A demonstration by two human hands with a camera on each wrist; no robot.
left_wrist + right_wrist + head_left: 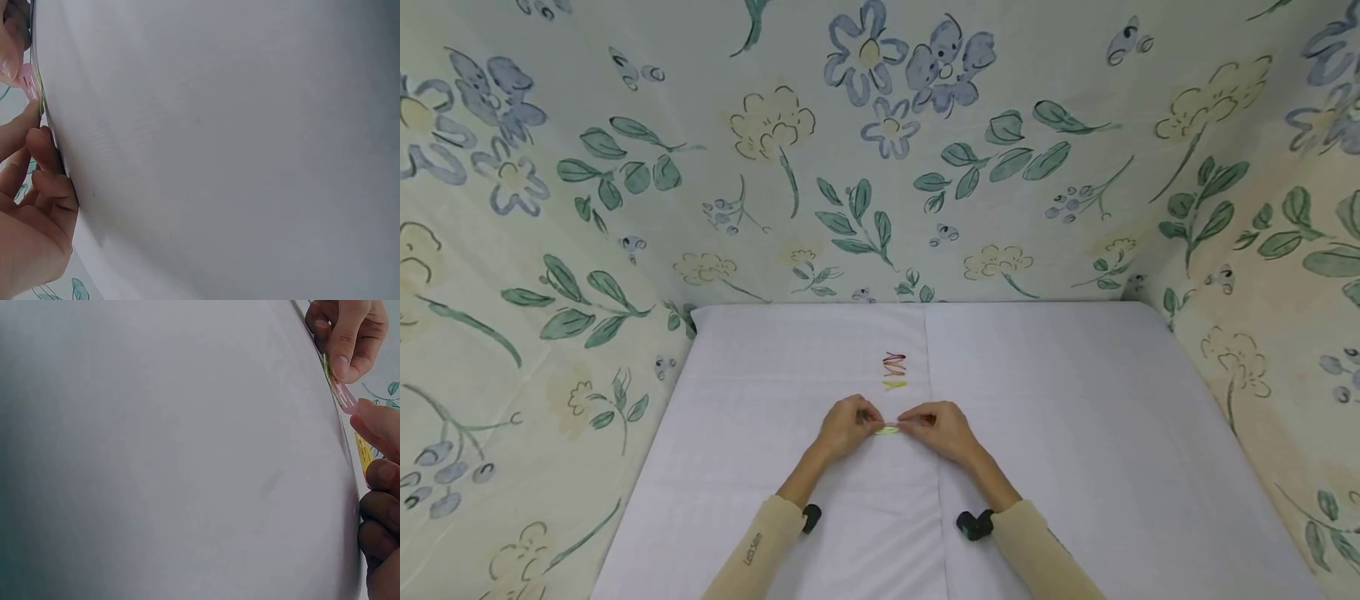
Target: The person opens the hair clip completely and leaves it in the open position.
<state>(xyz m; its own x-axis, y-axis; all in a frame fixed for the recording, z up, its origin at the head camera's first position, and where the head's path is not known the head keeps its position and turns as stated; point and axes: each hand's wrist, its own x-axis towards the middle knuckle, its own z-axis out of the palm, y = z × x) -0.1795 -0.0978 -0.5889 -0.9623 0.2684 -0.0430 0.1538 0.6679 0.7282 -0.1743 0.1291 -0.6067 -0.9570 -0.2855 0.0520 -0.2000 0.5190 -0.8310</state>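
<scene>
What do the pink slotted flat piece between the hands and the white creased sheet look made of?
Pink slotted flat piece: probably plastic or painted metal, smooth; its even colour leaves it open. White creased sheet: likely fabric, matte; soft wrinkles and no glare.

Dark lettering, "Let's Slim", along the beige left sleeve [758, 546]

Fingers [21, 130] pinch a pink slotted piece [29, 81].

Two forearms [802, 477] are stretched forward and angled inward, the left hand [846, 428] and right hand [945, 429] held near each other, a pinch formed by each, the right's lower fingers [378, 507] curled.
</scene>
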